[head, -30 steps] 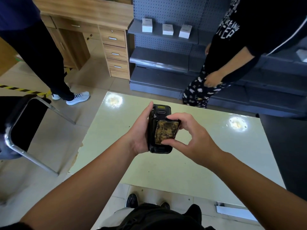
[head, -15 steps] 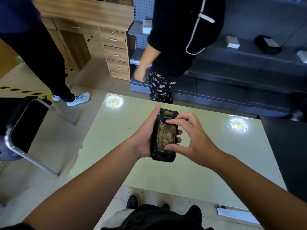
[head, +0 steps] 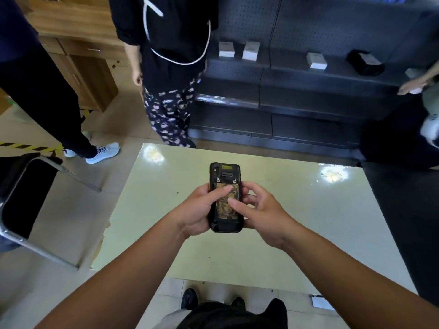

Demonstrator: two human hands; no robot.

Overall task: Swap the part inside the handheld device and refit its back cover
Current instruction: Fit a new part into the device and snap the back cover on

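Thumbs pressed flat on mottled gold part (head: pixel 224 205) seated in device (head: pixel 225 198). Left hand (head: pixel 199 211) fingers curled round left edge; right hand (head: pixel 263 213) fingers curled behind right edge. Device held back-up, above pale bench (head: pixel 308 222). Chair (head: pixel 26 198) well left.

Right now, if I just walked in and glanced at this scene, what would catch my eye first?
Your eye would land on the black handheld device, held above the pale green table, its back facing up with a mottled gold-brown panel showing. The left hand grips its left side with the thumb across the panel, while the right hand holds the right edge, one fingertip on the panel. Beyond the table stands a person in patterned trousers, before dark shelving.
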